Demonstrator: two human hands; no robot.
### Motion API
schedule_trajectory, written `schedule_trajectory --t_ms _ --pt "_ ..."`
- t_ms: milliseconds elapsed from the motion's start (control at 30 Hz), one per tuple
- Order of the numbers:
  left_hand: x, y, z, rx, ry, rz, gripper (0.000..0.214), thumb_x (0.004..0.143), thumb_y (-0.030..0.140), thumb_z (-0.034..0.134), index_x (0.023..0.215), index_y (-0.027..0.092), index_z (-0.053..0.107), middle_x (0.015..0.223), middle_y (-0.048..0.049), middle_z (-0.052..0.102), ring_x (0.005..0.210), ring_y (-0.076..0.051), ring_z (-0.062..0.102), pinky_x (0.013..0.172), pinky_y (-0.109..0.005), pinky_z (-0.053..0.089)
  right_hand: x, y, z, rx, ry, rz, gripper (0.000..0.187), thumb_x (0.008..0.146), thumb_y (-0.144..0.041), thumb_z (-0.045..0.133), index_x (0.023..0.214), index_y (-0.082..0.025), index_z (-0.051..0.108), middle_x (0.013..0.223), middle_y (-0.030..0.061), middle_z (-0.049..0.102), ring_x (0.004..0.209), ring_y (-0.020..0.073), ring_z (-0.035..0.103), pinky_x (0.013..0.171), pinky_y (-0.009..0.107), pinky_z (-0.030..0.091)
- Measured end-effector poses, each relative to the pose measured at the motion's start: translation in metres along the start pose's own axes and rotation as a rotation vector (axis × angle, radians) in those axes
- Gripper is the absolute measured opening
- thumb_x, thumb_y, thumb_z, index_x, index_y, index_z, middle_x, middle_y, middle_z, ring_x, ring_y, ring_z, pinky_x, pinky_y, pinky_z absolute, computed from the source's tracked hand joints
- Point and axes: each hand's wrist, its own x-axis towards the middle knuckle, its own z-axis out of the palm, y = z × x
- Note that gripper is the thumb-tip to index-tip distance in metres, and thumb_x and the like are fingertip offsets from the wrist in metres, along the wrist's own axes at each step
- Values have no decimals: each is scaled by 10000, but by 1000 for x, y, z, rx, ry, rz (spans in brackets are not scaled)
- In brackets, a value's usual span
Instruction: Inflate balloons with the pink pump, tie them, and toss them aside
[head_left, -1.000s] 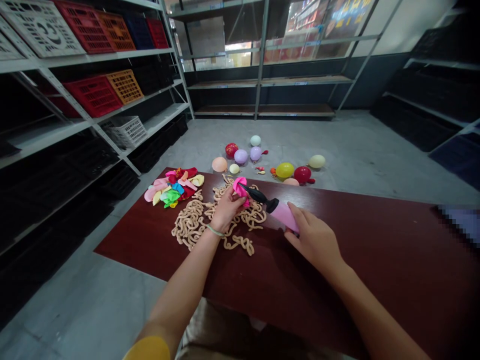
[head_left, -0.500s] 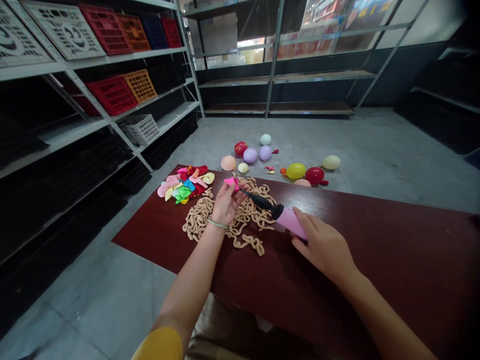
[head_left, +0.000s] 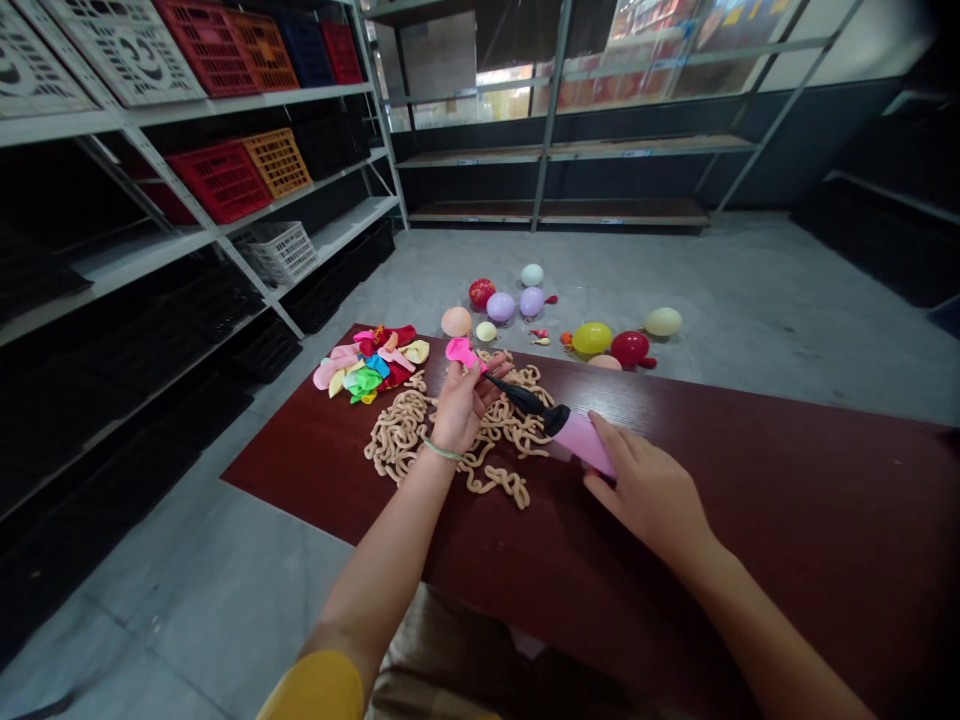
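See one limp pink balloon poking out at 12 o'clock from the left hand, seemingly pinched by thumb and forefinger, with the other fingers loosely spread. Expect almost no weight, soft stretchy rubber, a slightly tacky surface and thin walls, easily nicked by a nail. Take hold at the neck, around the nozzle, not by the flabby body. Find the right hand between 3 and 4 o'clock, curled round the pink barrel of one balloon pump; cannot tell the depth of nozzle inside neck. Judge that barrel rigid, light and smooth, best gripped mid-length. Count at least ten rounded balloons on the floor, between 12 and 3 o'clock, two of them purple; one pile of deflated balloons on the table, between 9 and 10 o'clock, too heaped to number; tan tubular strands, too tangled to number.
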Motion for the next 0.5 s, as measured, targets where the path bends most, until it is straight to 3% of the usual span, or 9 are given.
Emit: schedule_trajectory --t_ms 200,500 --pt "0 -6 2 107 37 57 394 856 330 703 1155 245 461 1118 -87 727 1098 -233 688 925 -373 543 0 -1 -1 13 2 19 609 884 -301 539 1454 -143 392 1206 123 667 971 272 652 788 372 506" --pt "0 -19 4 193 16 89 406 876 330 665 1205 216 457 1099 -113 731 1102 -264 681 941 -442 540 1 -8 4 34 49 13 594 881 -274 526 1447 -131 414 1154 122 683 938 256 654 785 356 499"
